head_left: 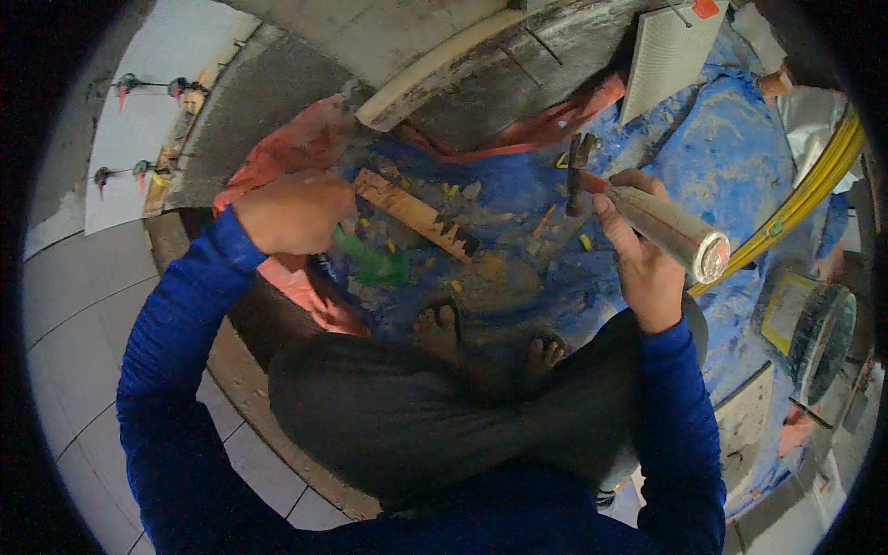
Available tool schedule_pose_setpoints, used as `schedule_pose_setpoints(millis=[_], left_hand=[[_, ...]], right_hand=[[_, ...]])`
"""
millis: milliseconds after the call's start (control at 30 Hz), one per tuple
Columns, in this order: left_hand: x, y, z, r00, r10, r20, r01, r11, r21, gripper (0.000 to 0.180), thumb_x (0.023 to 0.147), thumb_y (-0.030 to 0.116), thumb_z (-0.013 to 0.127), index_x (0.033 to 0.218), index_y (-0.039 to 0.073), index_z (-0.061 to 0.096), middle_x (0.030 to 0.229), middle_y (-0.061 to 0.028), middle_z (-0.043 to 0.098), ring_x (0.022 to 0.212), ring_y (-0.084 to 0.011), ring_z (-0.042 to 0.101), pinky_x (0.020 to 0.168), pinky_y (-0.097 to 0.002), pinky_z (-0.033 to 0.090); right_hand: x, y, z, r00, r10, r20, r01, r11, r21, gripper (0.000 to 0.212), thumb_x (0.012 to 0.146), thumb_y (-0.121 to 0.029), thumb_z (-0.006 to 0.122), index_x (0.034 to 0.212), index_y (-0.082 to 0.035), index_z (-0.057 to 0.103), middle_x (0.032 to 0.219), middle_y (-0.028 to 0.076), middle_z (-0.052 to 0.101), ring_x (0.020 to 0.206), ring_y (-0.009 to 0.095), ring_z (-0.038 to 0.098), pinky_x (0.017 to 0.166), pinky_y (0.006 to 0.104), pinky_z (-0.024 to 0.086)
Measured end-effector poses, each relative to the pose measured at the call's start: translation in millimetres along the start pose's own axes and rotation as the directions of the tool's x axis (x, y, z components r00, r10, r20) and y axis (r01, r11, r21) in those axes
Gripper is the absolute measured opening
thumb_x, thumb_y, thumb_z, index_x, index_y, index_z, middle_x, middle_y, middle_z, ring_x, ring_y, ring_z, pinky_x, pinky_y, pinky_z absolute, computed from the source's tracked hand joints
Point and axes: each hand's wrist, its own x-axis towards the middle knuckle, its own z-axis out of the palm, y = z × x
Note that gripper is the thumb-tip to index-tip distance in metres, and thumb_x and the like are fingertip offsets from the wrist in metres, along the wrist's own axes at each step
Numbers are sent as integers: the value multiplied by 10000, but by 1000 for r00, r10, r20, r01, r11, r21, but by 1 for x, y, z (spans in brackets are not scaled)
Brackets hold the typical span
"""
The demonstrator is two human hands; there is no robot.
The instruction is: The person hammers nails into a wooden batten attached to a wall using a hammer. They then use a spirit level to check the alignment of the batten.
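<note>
My right hand [647, 250] is closed around the pale, thick handle of a hammer [661, 220]. Its dark metal head points up and left, away from me, and the butt of the handle faces back toward me. On the left, my left hand [301, 215] is closed, knuckles up, over the edge of a red-orange sheet [287, 148]. What its fingers hold is hidden. A blurred green piece [379, 264] shows just beyond the fingers; I cannot tell whether it is held. Right beside that hand a wooden strip [412, 215] with a notched, dark end slants across the blue tarp [518, 194].
Debris and small yellow bits litter the tarp around my bare feet [442, 333]. A curved ledge [444, 69] bounds the far side. Black-and-red tile clips [125, 85] stand at far left. At right are a leaning tile [671, 60], yellow cable [805, 190] and a bucket [809, 328].
</note>
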Motion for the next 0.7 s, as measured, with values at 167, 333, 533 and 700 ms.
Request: schedule_pose_setpoints(millis=[167, 333, 533, 700], left_hand=[[18, 9, 59, 818, -152, -555, -246, 780, -576, 373, 803, 184, 801, 1122, 29, 687, 1024, -125, 730, 964, -250, 700, 867, -398, 545], [71, 53, 184, 853, -479, -205, 10, 409, -913, 362, 888, 258, 787, 1135, 25, 662, 975, -144, 735, 926, -299, 716, 839, -425, 551], [102, 85, 259, 938, -328, -111, 179, 732, -657, 537, 913, 403, 729, 1213, -12, 564, 934, -280, 704, 902, -471, 698, 756, -532, 558], [110, 64, 294, 864, -487, -131, 256, 648, -718, 670, 946, 563, 669, 1226, -31, 534, 927, -280, 700, 875, -477, 704, 738, -563, 566]], right_hand=[[-3, 8, -6, 991, 131, -37, -132, 991, -8, 336, 927, -232, 783, 1141, -4, 661, 937, 75, 718, 826, 167, 662, 741, 310, 530], [-5, 15, -1, 996, 82, 18, -80, 991, -108, 286, 923, -211, 775, 1104, -10, 682, 944, 97, 720, 800, 208, 669, 713, 325, 528], [0, 17, 9, 918, -331, 219, 389, 860, -330, 237, 832, -201, 796, 986, -49, 701, 953, 109, 684, 842, 302, 676, 779, 371, 534], [-14, 3, 40, 892, -90, 443, 101, 995, 0, 273, 802, -141, 821, 1016, -61, 673, 959, 106, 677, 838, 247, 657, 785, 343, 524]])
